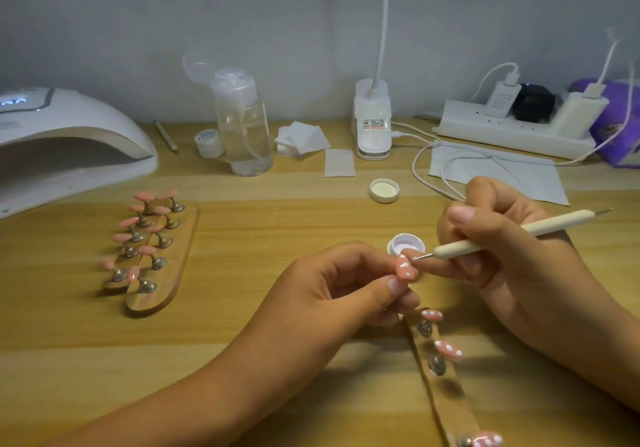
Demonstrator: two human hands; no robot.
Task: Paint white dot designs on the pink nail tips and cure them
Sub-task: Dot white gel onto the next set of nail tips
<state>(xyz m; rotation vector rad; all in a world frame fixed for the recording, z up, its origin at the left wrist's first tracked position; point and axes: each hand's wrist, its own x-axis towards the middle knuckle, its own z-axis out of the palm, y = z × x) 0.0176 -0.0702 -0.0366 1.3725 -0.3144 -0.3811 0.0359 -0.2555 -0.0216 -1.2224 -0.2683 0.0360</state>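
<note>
The table [294, 211] is made of pale, smooth wood. The nail tip [404, 271] is coated pink and shiny. The bottle [242, 127] is made of clear plastic, the curing lamp [69, 124] of glossy white plastic. The dotting tool [554, 222] is tipped with metal.

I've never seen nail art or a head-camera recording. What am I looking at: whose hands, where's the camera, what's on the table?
The one picture comes from a camera worn on a person's head, looking down at their bare hands. The left hand pinches a pink nail tip that bears white dots. The right hand holds a dotting tool, its point at that tip. Behind stands an open pot. On the wooden table lie a holder of plain pink tips at left, a curing lamp beyond it, and a strip of dotted tips by the hands.
</note>
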